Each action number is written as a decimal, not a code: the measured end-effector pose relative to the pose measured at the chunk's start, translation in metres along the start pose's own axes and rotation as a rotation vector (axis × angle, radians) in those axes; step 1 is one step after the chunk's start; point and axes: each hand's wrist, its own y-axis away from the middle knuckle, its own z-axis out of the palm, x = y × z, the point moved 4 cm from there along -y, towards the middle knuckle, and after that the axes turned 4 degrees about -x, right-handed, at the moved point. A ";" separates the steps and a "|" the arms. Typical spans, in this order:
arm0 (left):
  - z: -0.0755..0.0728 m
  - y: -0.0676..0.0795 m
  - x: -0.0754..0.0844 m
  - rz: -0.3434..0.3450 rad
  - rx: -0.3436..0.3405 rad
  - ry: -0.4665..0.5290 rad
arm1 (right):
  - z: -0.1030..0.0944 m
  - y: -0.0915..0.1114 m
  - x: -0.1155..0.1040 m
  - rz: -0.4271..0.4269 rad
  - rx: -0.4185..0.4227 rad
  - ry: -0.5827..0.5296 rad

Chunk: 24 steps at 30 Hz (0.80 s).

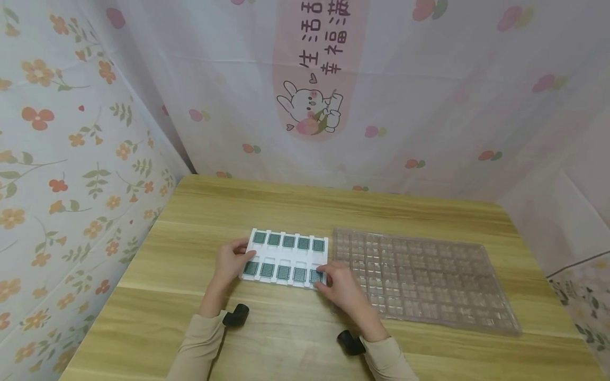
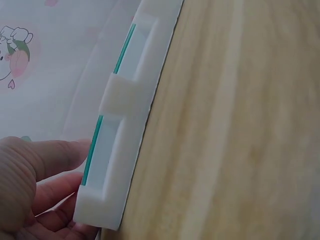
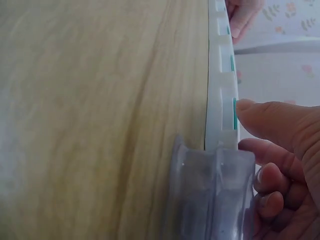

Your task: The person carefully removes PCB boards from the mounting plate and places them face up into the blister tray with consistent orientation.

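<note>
White between your hands, the tray (image 1: 285,254) spans over the wooden table (image 1: 286,338); your left hand (image 1: 231,262) grips its left end, your right hand (image 1: 344,286) its near right corner. Wood extends leftward and toward you; rightward, the clear plastic tray (image 1: 414,278) sits tight (just beside). Head view shows two rows of green squares (image 1: 288,242); wrist views, their thin edges.

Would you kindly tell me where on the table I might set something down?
Bare tabletop lies left of the left hand, beyond the white tray, and on its near side between the sleeves. It's crowded at the white tray's right, where the right hand and clear plastic tray sit close.
</note>
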 end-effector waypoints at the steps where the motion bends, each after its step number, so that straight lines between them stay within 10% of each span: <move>1: 0.000 0.000 0.000 0.000 0.003 -0.002 | 0.000 0.000 -0.001 -0.005 0.002 0.004; 24: -0.001 -0.001 0.000 -0.015 0.000 -0.006 | 0.002 -0.005 -0.002 0.057 -0.034 0.021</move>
